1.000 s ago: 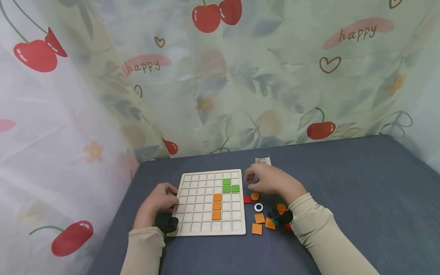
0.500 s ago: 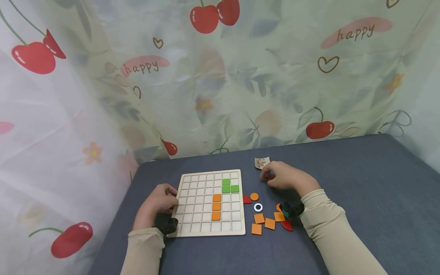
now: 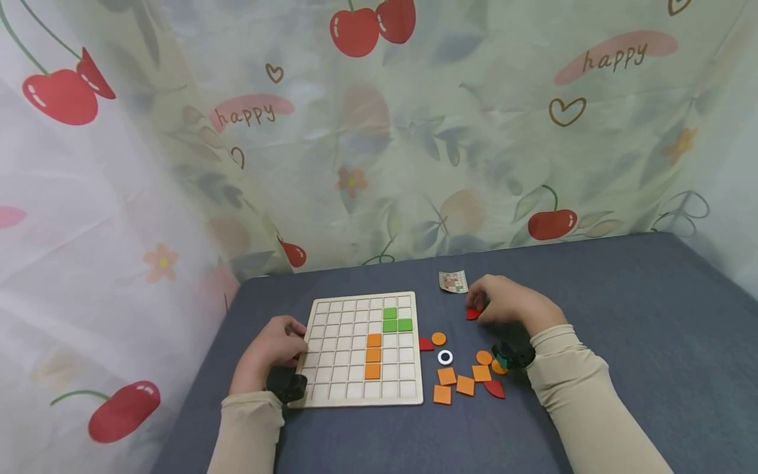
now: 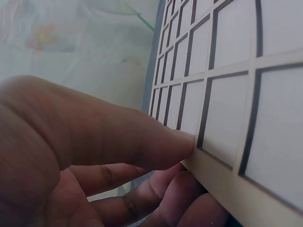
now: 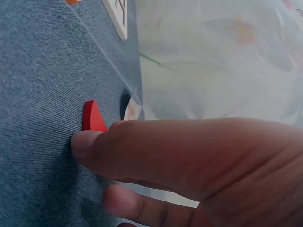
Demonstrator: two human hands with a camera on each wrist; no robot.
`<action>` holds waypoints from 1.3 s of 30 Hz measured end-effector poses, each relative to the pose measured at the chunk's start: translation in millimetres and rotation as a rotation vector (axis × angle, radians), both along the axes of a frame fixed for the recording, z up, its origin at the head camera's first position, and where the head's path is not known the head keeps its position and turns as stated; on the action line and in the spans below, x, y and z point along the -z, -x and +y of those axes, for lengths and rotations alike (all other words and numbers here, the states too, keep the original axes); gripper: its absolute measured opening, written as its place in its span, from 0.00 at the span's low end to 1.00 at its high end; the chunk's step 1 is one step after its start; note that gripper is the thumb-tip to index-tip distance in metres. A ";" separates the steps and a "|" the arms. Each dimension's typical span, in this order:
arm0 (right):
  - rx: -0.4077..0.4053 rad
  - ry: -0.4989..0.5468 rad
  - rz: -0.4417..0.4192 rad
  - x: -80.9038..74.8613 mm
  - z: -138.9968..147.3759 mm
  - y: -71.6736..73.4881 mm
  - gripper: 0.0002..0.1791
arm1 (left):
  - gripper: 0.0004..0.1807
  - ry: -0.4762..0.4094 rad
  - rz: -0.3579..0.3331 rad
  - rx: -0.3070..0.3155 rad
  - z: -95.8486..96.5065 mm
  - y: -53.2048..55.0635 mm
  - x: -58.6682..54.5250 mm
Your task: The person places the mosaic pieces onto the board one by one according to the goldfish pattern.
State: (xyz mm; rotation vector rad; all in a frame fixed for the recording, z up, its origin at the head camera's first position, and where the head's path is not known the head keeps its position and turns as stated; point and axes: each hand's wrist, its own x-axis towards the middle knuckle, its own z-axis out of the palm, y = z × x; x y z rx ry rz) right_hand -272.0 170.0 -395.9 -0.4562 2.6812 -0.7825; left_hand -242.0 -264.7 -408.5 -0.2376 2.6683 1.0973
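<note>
My left hand (image 3: pixel 279 342) grips the left edge of a pale wooden grid board (image 3: pixel 337 399), thumb on the rim and fingers curled under it, as the left wrist view shows. Three green square tiles (image 3: pixel 389 325) and three orange square tiles (image 3: pixel 373 355) lie in the board's cells. Right of the board, my right hand (image 3: pixel 506 303) pinches a red curved-edge piece (image 3: pixel 473 315) close over the table. In the right wrist view the thumb covers part of this red piece (image 5: pixel 93 117).
A small patterned card (image 3: pixel 453 282) lies beyond the right hand. Between board and right forearm are loose orange squares (image 3: pixel 442 395), orange discs (image 3: pixel 438 338), a white ring with a dark centre (image 3: pixel 445 357) and red pieces (image 3: pixel 494 389). A printed curtain (image 3: pixel 379 164) hangs behind the dark table.
My right hand has moved right, away from the board, carrying the red piece past the card, which is now uncovered. My left hand stays on the board's edge.
</note>
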 end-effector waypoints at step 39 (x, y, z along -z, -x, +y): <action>-0.265 0.083 0.081 -7.1 -76.4 -22.2 0.08 | 0.20 0.001 0.001 0.020 -1.9 2.4 3.2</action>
